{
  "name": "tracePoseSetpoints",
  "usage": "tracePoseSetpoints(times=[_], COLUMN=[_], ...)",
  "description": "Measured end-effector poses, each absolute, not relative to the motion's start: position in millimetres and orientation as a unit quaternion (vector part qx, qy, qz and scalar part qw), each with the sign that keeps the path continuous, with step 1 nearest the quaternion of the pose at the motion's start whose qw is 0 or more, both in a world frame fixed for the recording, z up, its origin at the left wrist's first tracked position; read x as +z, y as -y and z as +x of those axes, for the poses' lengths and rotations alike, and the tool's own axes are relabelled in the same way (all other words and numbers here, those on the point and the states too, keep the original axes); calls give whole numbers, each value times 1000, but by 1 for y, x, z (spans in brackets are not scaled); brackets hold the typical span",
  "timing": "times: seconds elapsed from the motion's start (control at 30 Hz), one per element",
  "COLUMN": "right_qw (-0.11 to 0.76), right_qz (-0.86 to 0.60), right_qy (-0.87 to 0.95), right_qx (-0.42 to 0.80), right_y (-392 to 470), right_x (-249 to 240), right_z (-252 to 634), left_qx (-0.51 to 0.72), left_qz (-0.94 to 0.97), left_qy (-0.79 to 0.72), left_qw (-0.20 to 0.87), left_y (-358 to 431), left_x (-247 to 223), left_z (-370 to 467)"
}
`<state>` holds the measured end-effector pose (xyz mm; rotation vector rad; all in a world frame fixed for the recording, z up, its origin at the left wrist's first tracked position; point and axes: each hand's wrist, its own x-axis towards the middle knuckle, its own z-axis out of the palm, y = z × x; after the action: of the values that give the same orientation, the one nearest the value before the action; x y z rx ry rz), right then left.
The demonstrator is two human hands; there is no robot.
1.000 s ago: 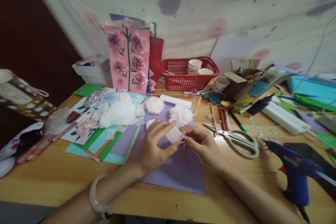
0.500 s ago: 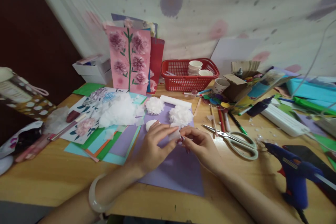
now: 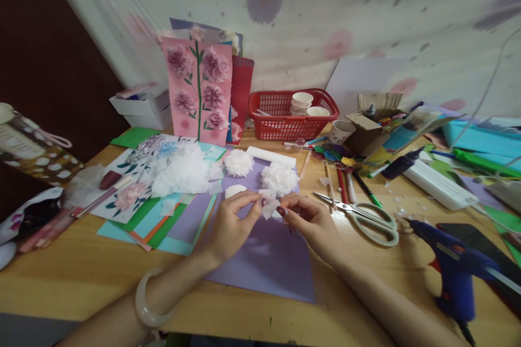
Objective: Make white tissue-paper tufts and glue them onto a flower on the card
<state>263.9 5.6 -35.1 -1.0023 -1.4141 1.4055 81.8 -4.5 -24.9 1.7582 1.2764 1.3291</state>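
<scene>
Between my two hands is a small piece of white tissue paper (image 3: 269, 207), thin and slightly see-through. My left hand (image 3: 234, 222) pinches its left side between thumb and forefinger. From the other side, my right hand (image 3: 309, 222) grips it with thumb and fingertips. Both hands hover over a purple sheet of paper (image 3: 264, 265). Just beyond them on that sheet sit two fluffy white paper flowers, one nearer (image 3: 279, 178) and one farther left (image 3: 238, 163). A white roll (image 3: 271, 156) lies behind these. A white rounded piece (image 3: 235, 191) is partly hidden by my left hand.
Scissors (image 3: 366, 219) and a blue glue gun (image 3: 443, 265) lie to the right. At left, a heap of white tissue squares (image 3: 183, 171) rests on coloured papers (image 3: 163, 227). A red basket (image 3: 285, 124) with cups and a pink flower picture (image 3: 198, 92) stand behind.
My left fingers have drawn back and now pinch the tissue at its edge; before, they reached across it. More of the tissue shows, opened out between both hands.
</scene>
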Motion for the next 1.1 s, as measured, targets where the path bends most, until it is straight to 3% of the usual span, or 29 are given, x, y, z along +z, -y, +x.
tracePoseSetpoints(times=[0.23,0.47,0.7,1.1], right_qw=[433,430,447,429], right_qz=[-424,-442,-457,-415], right_qy=[550,541,512,541], right_qx=[575,572,574,593], right_y=[-5,-5,-8,-6], right_x=[-35,-34,-38,-34], right_z=[263,263,263,262], left_qx=[538,589,602,478], left_qz=[546,475,504,744], left_qy=[-505,-495,-500,-429], left_qw=[397,428,367,185], left_y=[0,0,-5,8], left_x=[-32,-29,-35,-20], left_z=[78,79,75,81])
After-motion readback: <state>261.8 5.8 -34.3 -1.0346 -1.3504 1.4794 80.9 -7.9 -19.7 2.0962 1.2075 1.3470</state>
